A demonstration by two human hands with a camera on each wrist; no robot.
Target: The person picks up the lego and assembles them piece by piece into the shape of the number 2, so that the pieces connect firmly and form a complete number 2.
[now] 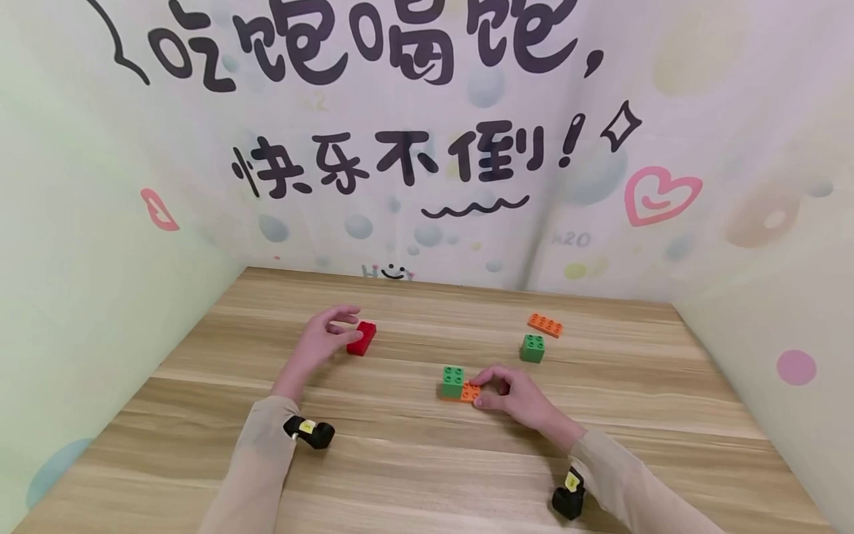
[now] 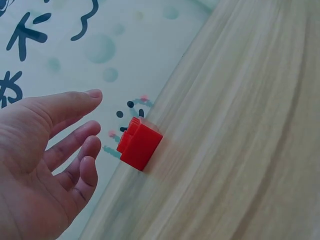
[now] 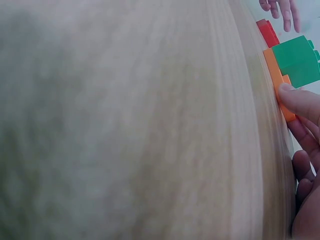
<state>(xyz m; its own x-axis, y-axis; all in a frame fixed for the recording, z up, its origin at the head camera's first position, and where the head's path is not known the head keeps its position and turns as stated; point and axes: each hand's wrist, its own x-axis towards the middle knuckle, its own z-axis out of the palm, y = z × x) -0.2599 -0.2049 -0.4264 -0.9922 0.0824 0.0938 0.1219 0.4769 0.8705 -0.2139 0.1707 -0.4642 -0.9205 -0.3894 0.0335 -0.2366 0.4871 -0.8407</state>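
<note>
Wooden tabletop (image 1: 414,467), right grip (image 1: 515,399) narrow on orange brick (image 1: 470,392), left grip (image 1: 323,336) wide.

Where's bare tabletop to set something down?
Front: between left sleeve and right sleeve. Middle: between red brick and stacked green block. Right: between loose green block and right wall. Crowded: right grip pinching the orange plate under the stacked green block; left grip beside the red brick.
</note>
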